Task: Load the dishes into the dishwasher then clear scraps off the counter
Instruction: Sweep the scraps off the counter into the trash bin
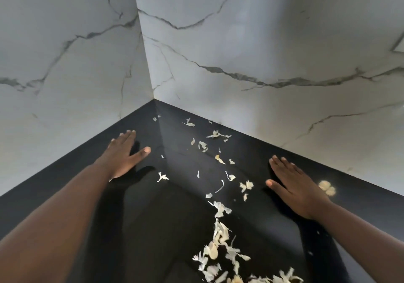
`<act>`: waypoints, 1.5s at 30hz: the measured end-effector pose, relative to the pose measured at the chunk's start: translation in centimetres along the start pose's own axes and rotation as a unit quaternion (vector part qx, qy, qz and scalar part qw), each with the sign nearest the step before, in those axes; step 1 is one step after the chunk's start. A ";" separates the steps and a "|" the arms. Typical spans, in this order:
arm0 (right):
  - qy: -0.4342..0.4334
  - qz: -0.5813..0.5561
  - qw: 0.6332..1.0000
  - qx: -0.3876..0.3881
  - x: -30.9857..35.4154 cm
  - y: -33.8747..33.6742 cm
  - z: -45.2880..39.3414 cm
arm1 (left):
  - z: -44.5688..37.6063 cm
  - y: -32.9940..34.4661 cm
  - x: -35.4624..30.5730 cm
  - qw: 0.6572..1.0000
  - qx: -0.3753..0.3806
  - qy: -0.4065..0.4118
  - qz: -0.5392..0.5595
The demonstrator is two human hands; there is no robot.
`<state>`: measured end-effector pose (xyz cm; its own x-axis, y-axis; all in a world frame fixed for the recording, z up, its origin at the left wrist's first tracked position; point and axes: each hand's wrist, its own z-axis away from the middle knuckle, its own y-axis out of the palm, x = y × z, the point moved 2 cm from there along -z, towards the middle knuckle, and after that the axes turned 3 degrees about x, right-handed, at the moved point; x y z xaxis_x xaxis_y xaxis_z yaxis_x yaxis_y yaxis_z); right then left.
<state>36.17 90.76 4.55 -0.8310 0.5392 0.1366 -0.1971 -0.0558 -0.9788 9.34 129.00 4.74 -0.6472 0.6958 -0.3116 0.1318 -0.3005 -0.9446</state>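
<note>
Pale, papery scraps (219, 242) like garlic skins lie scattered over the glossy black counter (153, 228), from the far corner down to a thicker pile at the bottom edge of the view. My left hand (123, 154) lies flat on the counter at the left, fingers together and thumb spread, holding nothing. At the right my right hand (295, 187) is also flat and open, palm down, empty. The trail of scraps runs between the two hands. No dishes or dishwasher are in view.
White marble-look walls (240, 53) with grey veins meet in a corner behind the counter, closing it off at the left and back. A light reflection (327, 187) glints on the counter to the right of my right hand.
</note>
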 end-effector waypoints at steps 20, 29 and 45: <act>0.007 0.027 0.999 0.018 0.2 -0.1 -0.2 | 8.9 2.1 -14.9 0.934 0.141 0.285 0.161; 0.009 0.025 1.000 0.016 0.2 0.0 -0.2 | -5.3 4.2 -13.2 0.985 0.043 0.168 -0.003; 0.006 0.041 0.999 0.031 0.3 -0.7 -0.4 | -15.6 0.7 -5.9 0.996 0.016 0.061 -0.056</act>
<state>36.26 91.31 5.18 -0.8393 0.5409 0.0545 -0.1613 -0.1519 -0.9752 24.91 134.88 4.30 -0.5593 0.8000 -0.2174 0.0390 -0.2366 -0.9708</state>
